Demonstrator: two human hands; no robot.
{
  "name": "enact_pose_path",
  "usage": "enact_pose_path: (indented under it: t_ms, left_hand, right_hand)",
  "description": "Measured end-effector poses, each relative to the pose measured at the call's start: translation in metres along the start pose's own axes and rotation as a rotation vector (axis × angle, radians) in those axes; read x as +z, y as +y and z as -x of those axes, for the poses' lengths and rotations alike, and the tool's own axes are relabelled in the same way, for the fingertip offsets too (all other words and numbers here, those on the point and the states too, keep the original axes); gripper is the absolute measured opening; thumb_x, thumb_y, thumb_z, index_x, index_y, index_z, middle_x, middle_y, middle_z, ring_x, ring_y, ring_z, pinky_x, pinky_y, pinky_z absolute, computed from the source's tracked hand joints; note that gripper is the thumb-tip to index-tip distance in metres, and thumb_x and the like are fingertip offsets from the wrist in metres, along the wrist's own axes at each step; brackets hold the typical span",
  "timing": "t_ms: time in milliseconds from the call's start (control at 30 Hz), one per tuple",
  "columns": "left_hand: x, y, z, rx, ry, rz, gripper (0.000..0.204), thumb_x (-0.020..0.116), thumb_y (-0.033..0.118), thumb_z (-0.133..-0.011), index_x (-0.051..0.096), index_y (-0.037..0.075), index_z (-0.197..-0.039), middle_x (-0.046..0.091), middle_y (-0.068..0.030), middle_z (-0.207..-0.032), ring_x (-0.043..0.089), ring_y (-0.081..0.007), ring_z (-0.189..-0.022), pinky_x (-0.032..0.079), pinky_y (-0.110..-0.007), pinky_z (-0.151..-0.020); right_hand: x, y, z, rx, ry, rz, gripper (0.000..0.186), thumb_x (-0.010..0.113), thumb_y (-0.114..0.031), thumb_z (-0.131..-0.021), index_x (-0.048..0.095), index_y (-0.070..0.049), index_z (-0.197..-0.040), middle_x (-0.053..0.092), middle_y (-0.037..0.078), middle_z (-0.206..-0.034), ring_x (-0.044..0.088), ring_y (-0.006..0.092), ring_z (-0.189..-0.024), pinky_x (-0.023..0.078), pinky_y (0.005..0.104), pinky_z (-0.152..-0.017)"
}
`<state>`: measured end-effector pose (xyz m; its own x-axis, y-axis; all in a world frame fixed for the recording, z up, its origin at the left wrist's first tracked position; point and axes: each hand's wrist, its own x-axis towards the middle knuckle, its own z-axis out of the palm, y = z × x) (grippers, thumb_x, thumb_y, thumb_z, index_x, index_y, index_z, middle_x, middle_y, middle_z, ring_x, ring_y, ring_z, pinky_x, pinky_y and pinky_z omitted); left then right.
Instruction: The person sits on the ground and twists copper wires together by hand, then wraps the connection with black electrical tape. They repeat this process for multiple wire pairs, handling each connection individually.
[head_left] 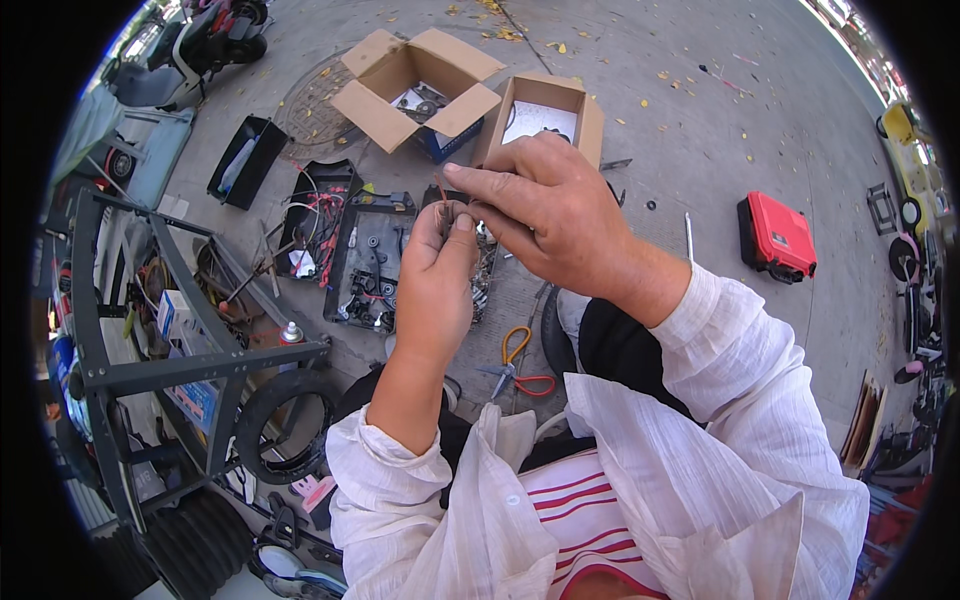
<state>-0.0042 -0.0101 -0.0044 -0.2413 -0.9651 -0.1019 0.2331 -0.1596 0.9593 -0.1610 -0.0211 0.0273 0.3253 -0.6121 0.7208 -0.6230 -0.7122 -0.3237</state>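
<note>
Both my hands meet in front of me, above the opened parts case. My left hand (440, 275) is closed in a pinch, its fingers pointing up. From its fingertips rises a thin reddish wire (443, 189). My right hand (560, 205) comes in from the right and touches the left fingertips. Its index finger stretches over the wire, while the thumb and other fingers curl closed beneath. What lies between the right fingers is hidden. Below the hands, scissors (513, 372) with one orange and one red handle lie on the ground.
A black parts tray (345, 270) and a smaller bin (290, 235) with wires lie beyond. Two open cardboard boxes (365, 105) stand farther off. At left are a dark metal frame (205, 362) and a tire (250, 440). A red case (780, 235) sits right.
</note>
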Motion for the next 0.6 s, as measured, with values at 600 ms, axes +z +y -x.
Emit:
enact_pose_path:
  t_ms: [600]
  left_hand:
    - [-0.001, -0.005, 0.007, -0.108, -0.077, -0.149, 0.018, 0.051, 0.017, -0.098, 0.057, 0.001, -0.103, 0.050, 0.0046, -0.081, 0.040, -0.0033, -0.072, 0.034, -0.020, -0.063]
  right_hand:
    - [-0.018, 0.011, -0.014, 0.328, 0.150, -0.142, 0.012, 0.067, -0.005, -0.075, 0.061, -0.004, -0.086, 0.060, 0.010, -0.082, 0.058, 0.0295, -0.076, 0.047, 0.0380, -0.068]
